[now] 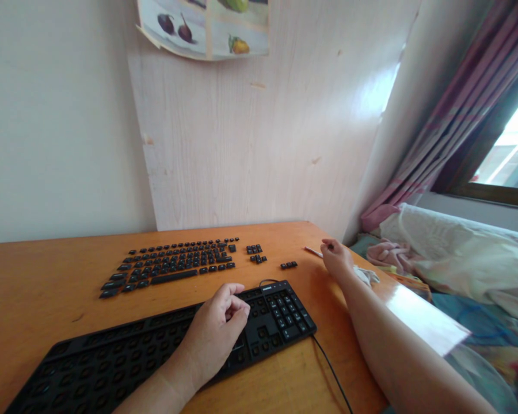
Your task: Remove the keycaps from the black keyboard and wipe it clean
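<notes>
Probably for order, loose keycaps point(173, 277) lie in rows on the far surface point(47, 264), beyond the keyboard point(155, 339); the left hand point(220, 322) half-curls over it, contents unclear; the right hand point(337, 260) pinches 1 dark piece point(330, 247) in closed fingers.

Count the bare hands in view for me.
2: the left hand over the black plastic keyboard, the right hand beside the thin pale stick on the orange-brown wooden desk. None appears hidden.

pale wall point(56, 126) | brown wooden desk point(38, 273) | pink curtain point(446, 109) beside bright window point(511, 152)
</notes>
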Motion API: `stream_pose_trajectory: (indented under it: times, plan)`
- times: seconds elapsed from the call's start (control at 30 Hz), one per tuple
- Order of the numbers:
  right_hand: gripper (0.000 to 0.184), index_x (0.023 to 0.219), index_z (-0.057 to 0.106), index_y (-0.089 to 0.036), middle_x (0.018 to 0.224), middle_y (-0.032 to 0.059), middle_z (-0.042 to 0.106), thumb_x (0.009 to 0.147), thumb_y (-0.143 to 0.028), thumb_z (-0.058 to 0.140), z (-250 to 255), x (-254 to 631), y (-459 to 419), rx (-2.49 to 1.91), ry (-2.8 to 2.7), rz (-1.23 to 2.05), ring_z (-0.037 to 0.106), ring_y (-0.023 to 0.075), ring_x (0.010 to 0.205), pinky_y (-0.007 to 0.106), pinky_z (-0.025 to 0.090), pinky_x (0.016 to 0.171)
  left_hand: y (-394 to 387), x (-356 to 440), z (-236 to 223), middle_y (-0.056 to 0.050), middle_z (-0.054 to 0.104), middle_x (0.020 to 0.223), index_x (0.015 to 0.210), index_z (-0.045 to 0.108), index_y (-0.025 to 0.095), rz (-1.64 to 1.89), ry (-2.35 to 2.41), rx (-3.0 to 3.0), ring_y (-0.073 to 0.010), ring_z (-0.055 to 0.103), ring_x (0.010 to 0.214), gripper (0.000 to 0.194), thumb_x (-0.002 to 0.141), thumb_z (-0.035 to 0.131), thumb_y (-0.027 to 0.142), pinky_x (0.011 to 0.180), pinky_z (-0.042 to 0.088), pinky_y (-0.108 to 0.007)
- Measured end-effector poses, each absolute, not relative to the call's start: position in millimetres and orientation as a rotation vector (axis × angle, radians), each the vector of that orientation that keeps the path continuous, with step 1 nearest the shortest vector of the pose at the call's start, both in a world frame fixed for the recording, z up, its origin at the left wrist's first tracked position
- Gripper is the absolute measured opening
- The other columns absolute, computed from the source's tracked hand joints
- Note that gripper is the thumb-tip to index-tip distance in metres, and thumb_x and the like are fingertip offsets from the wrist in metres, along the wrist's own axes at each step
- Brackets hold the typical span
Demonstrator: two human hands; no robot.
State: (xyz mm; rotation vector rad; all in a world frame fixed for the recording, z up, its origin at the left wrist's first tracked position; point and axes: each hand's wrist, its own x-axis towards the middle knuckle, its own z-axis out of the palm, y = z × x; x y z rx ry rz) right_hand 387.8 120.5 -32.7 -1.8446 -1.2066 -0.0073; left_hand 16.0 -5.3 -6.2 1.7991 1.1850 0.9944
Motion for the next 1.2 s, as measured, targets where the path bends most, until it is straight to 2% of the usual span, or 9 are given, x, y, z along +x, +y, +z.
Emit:
stream_pose_trajectory:
  times: [0.07,0.23,0.5,0.67,0.83,0.93,1.03,1.13,1.2]
  plan:
    - [0.034,0.106,0.071,-0.022,0.096,0.0090,0.072,0.080,-0.036,0.056,-32.2,386.9,120.1,-1.881,-1.264,0.001,0.064,0.0249,0.089,0.034,0.046,0.076,-5.5,15.8,-6.4,-0.003,0.071,0.088,0.121,0.053,0.018,0.993,1.189,1.811,-0.0208,0.066,0.087,0.039,0.087,0.054,0.037,0.085,0.047,-0.034]
    - [0.021,0.091,0.073,-0.024,0.086,0.0071,0.073,0.077,-0.033,0.061,-36.5,387.5,121.7,-1.947,-1.388,0.053,0.065,0.0231,0.079,0.031,0.046,0.069,-6.3,15.6,-5.7,-0.003,0.071,0.088,0.121,0.053,0.018,0.987,1.200,1.812,-0.0208,0.066,0.087,0.040,0.086,0.054,0.037,0.086,0.046,-0.034]
    - [0.018,0.086,0.074,-0.025,0.082,0.0080,0.072,0.075,-0.034,0.063,-35.9,387.2,118.7,-2.014,-1.346,0.029,0.065,0.0244,0.078,0.032,0.045,0.067,-6.7,15.9,-5.1,-0.003,0.072,0.089,0.121,0.053,0.018,0.993,1.188,1.822,-0.0207,0.066,0.088,0.039,0.086,0.054,0.036,0.085,0.047,-0.033]
    - [0.024,0.090,0.074,-0.022,0.085,0.0106,0.072,0.075,-0.038,0.064,-26.3,379.5,113.0,-1.943,-1.307,0.051,0.065,0.0274,0.084,0.034,0.046,0.073,-5.0,15.3,-6.5,-0.003,0.071,0.088,0.121,0.052,0.019,0.982,1.191,1.828,-0.0205,0.066,0.088,0.039,0.087,0.054,0.036,0.086,0.046,-0.034]
    - [0.038,0.102,0.073,-0.021,0.089,0.0089,0.072,0.079,-0.048,0.059,-5.4,360.5,104.8,-1.737,-1.334,0.079,0.063,0.0249,0.087,0.033,0.046,0.074,-5.8,15.0,-7.1,-0.002,0.071,0.089,0.122,0.051,0.018,0.972,1.191,1.828,-0.0195,0.066,0.085,0.039,0.088,0.053,0.037,0.084,0.046,-0.032]
    - [0.045,0.100,0.072,-0.017,0.084,0.0067,0.069,0.083,-0.054,0.052,8.0,345.2,96.2,-1.595,-1.366,0.155,0.061,0.0201,0.077,0.030,0.046,0.067,-6.9,15.4,-5.6,-0.002,0.071,0.089,0.122,0.051,0.019,0.971,1.203,1.830,-0.0196,0.066,0.086,0.039,0.088,0.053,0.037,0.084,0.046,-0.032]
    - [0.049,0.096,0.071,-0.013,0.066,0.0036,0.060,0.083,-0.057,0.053,20.9,329.1,81.9,-1.500,-1.399,0.283,0.051,0.0142,0.057,0.026,0.040,0.052,-6.6,16.2,-4.2,-0.002,0.071,0.091,0.122,0.051,0.019,0.961,1.211,1.829,-0.0196,0.065,0.088,0.038,0.088,0.053,0.036,0.085,0.046,-0.032]
    - [0.038,0.091,0.067,-0.015,0.058,-0.0014,0.051,0.081,-0.051,0.058,33.6,315.0,63.3,-1.416,-1.447,0.538,0.039,0.0091,0.046,0.022,0.028,0.042,-6.1,16.3,-3.9,-0.003,0.071,0.092,0.121,0.050,0.019,0.953,1.219,1.833,-0.0196,0.065,0.088,0.037,0.088,0.052,0.036,0.086,0.045,-0.033]
    - [0.027,0.082,0.059,-0.019,0.057,-0.0033,0.051,0.078,-0.045,0.063,40.6,307.8,51.6,-1.369,-1.525,0.780,0.037,0.0076,0.044,0.021,0.025,0.041,-6.5,15.9,-3.8,-0.002,0.071,0.092,0.121,0.050,0.019,0.950,1.225,1.844,-0.0195,0.065,0.088,0.037,0.088,0.052,0.036,0.087,0.045,-0.034]
